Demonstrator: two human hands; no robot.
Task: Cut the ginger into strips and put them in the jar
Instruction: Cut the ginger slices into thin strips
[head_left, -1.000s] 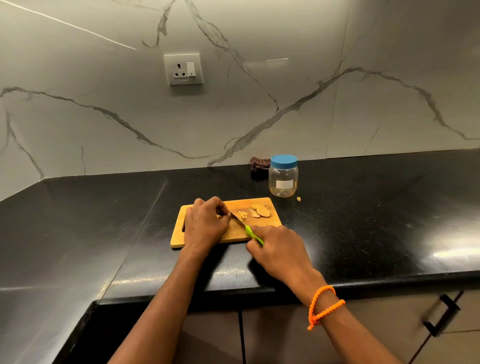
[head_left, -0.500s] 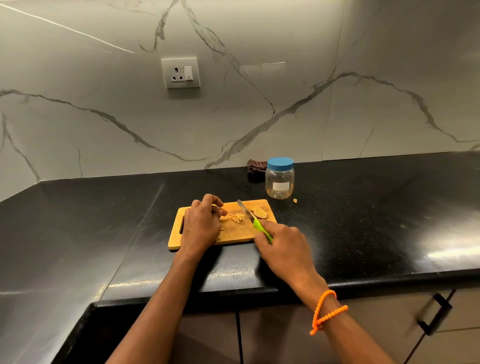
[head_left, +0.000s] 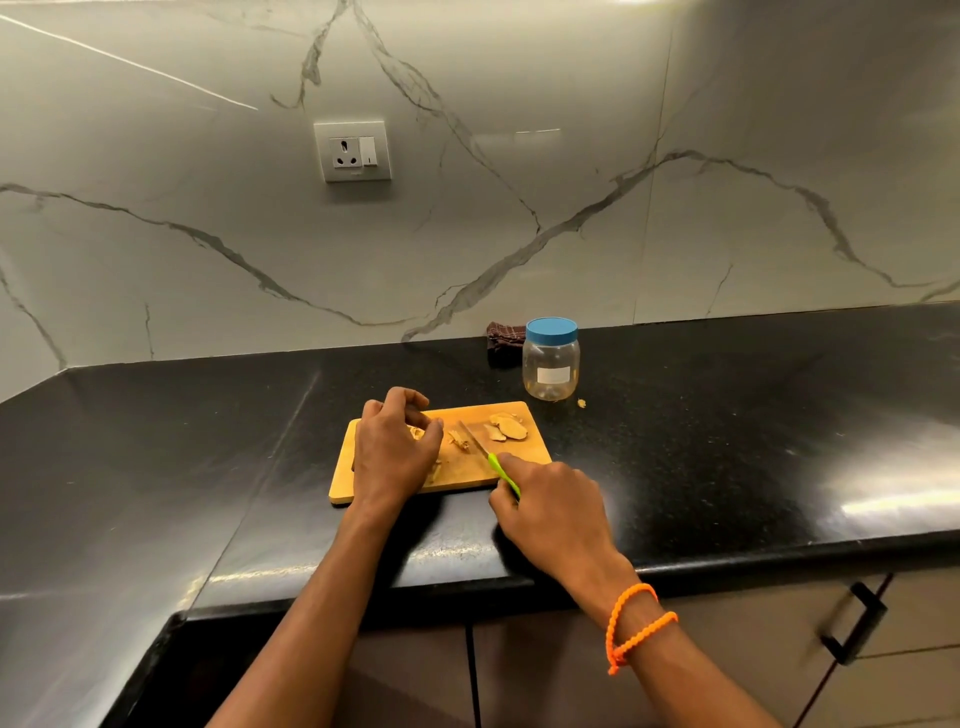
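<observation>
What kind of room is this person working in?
Most likely a home kitchen: a black stone countertop against a marble-look wall, a wooden cutting board with ginger, and cabinet doors below.

Both my forearms are bare, with no sleeves showing anywhere along them. On my right wrist I wear a bright orange beaded cord bracelet (head_left: 638, 626), looped twice round so two strands cross, with a small knotted end hanging at the lower side. My left wrist carries nothing.
</observation>
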